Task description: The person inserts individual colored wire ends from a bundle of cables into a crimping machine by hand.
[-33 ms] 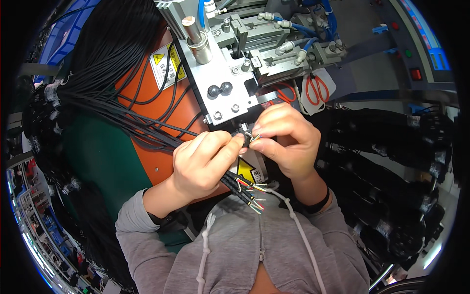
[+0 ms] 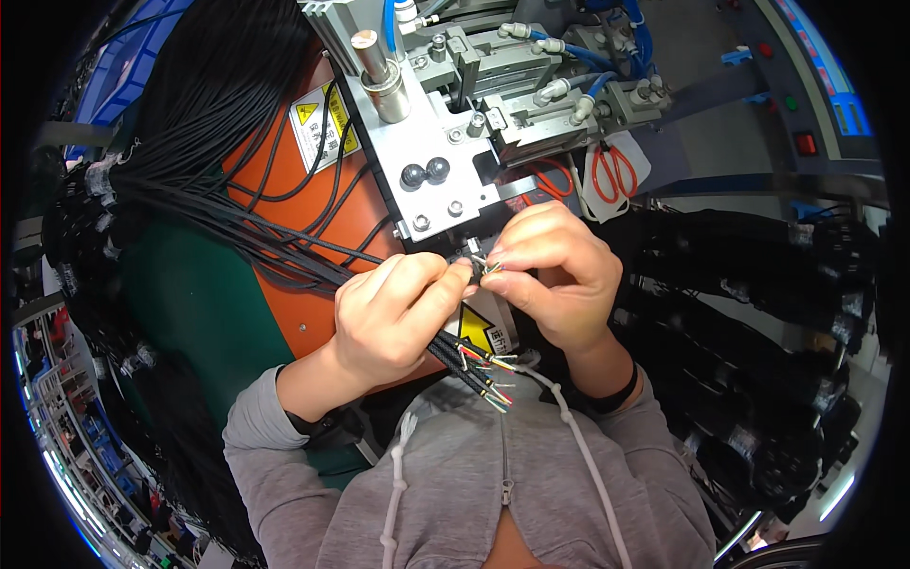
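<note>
My left hand (image 2: pixel 391 308) is closed over black braided cables (image 2: pixel 318 266) that come in from the left, with thumb and forefinger pinched near the machine's front edge. Fingertip to fingertip with it, my right hand (image 2: pixel 564 270) pinches thin light-coloured wires (image 2: pixel 492 268) at a cable's end. A small metal tip (image 2: pixel 474 245) of the machine stands just beyond the fingers. Below my left hand, several cable ends (image 2: pixel 474 365) hang with stripped red, yellow, white and green wires fanned out. My fingers partly hide the held cable's end.
A machine with a silver plate (image 2: pixel 431 194), two black knobs (image 2: pixel 426 173) and blue air hoses (image 2: pixel 592 59) stands ahead. The orange surface (image 2: pixel 284 308) carries warning labels. Orange-handled scissors (image 2: pixel 616 175) lie to the right. Black cable bundles (image 2: pixel 758 284) hang at the right.
The fingertips of my right hand have shifted very slightly on the wires, whose ends now stick out less. Everything else looks the same.
</note>
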Motion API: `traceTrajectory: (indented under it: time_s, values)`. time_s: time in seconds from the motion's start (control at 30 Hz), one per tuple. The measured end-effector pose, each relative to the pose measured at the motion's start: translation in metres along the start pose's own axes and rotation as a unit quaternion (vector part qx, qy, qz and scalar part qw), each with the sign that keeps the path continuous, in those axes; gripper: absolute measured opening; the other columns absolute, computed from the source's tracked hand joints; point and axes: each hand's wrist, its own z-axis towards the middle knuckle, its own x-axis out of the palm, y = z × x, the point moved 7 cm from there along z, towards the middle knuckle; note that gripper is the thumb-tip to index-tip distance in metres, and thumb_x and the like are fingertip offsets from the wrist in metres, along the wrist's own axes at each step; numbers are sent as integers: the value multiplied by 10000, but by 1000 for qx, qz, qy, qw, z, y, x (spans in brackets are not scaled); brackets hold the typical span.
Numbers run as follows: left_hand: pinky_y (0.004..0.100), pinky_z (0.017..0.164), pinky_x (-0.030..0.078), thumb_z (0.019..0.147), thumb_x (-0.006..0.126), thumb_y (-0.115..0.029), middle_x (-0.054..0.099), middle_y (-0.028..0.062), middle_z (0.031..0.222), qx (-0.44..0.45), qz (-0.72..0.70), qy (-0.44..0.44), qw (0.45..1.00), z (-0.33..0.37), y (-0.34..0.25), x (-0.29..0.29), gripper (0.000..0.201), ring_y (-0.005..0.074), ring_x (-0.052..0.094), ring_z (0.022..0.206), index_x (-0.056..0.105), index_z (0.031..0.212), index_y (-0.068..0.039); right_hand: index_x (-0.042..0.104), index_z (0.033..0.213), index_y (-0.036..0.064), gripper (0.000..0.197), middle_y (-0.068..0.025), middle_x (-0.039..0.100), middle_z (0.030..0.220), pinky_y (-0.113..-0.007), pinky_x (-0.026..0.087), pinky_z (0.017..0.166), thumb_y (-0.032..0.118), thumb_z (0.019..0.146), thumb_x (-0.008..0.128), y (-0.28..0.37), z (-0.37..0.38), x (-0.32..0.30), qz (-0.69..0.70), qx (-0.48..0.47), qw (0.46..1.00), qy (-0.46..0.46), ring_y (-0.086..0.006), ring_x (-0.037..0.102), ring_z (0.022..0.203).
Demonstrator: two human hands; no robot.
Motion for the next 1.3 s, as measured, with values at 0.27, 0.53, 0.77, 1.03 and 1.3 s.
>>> traceTrajectory:
  time_s: [0.27, 0.53, 0.77, 1.03, 1.3]
  values:
    - [278, 459, 439, 650, 713, -7, 581, 61, 771, -12, 34, 41, 999, 2, -3, 4, 332, 159, 566, 576, 704, 981, 10, 617, 811, 29, 201, -74, 610, 796, -305, 459, 684, -27, 694, 770, 22, -6, 1, -280, -121, 952, -15, -204, 575, 750]
    - [249, 443, 418, 640, 676, -48, 578, 36, 787, 7, 104, 64, 992, -3, -7, 7, 400, 125, 556, 582, 721, 1037, -41, 598, 807, -3, 120, -86, 605, 806, -281, 444, 718, -6, 752, 704, -40, -21, -7, 62, 247, 964, 71, -202, 572, 749]
    - [241, 454, 409, 660, 661, -81, 501, 6, 762, -16, 139, 161, 977, -10, -7, 24, 433, 113, 508, 601, 711, 1090, -86, 608, 751, -7, 94, -86, 613, 753, -308, 451, 658, -21, 726, 697, -30, -14, -3, -239, 31, 970, 21, -203, 579, 713]
    - [251, 471, 398, 687, 635, -89, 395, 9, 747, -60, 179, 207, 960, -10, -6, 31, 472, 123, 458, 594, 680, 1156, -83, 596, 738, -8, 88, -86, 593, 711, -314, 445, 628, -41, 710, 673, -31, -14, 6, -285, -4, 958, 34, -217, 566, 669]
    - [223, 467, 417, 679, 645, -108, 501, -1, 774, -47, 144, 150, 977, -6, 3, 27, 323, 100, 526, 632, 687, 993, -46, 573, 782, -1, 47, -41, 555, 707, -269, 419, 630, 2, 809, 611, -91, -42, 0, 21, 315, 948, -27, -135, 526, 671]
